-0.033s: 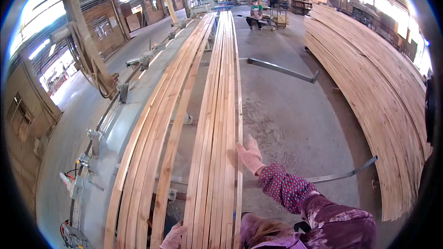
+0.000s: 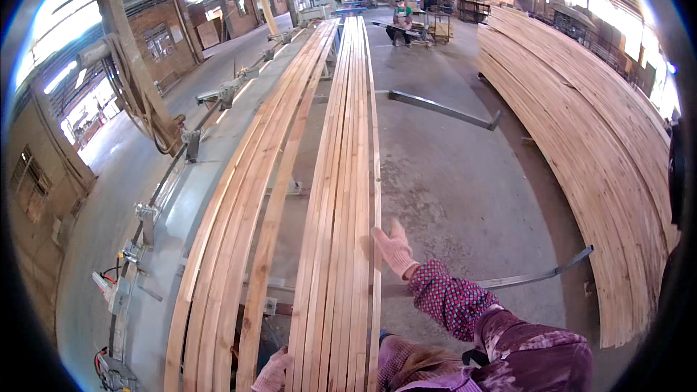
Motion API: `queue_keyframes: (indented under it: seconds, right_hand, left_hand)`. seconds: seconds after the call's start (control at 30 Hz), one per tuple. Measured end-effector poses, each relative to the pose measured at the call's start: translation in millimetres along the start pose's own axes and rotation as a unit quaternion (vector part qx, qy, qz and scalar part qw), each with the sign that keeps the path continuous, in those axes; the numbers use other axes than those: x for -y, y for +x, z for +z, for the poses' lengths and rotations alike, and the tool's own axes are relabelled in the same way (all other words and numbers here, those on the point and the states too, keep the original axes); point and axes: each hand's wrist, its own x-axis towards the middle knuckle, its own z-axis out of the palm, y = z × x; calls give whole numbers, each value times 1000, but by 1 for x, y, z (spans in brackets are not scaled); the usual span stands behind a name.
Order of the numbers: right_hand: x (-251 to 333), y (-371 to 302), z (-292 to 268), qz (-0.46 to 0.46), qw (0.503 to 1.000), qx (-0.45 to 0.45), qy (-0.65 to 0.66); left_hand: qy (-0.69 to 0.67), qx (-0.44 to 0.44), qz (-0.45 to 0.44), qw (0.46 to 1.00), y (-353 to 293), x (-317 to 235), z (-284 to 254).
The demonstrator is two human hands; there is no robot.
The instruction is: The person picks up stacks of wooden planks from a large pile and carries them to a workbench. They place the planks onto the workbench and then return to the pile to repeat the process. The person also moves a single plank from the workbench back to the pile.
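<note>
A bundle of long, narrow wooden strips (image 2: pixel 337 210) runs away from me, side by side. One thin strip (image 2: pixel 376 174) stands slightly apart along its right edge. Against that outer strip rests my gloved right hand (image 2: pixel 396 250), thumb and fingers apart, fingertips touching the wood. At the bottom, my gloved left hand (image 2: pixel 272 373) touches the bundle's left side; its fingers are mostly hidden by the strips and the frame edge. Left of a gap lies a second group of wider wooden strips (image 2: pixel 239 225), with a single strip (image 2: pixel 270 261) on its near right side.
A metal bench with clamps (image 2: pixel 149 218) runs along the left. On the right stands a tall stack of long boards (image 2: pixel 573 152). Metal support arms (image 2: pixel 443 110) stick out over the concrete floor. A person (image 2: pixel 401 23) sits far ahead. A post with hoses (image 2: pixel 134 65) rises at left.
</note>
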Motion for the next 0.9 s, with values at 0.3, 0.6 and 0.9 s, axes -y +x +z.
queue_keyframes:
  seconds: [0.3, 0.6, 0.9]
  right_hand:
    - [57, -47, -29, 272, 902, 223, 249]
    - [31, -47, -10, 346, 851, 205, 339]
    - [26, 27, -24, 390, 801, 196, 410]
  left_hand:
    - [-4, -2, -89, 996, 43, -19, 32]
    - [35, -71, -128, 989, 67, -28, 39]
    - [91, -104, -122, 983, 124, -85, 60]
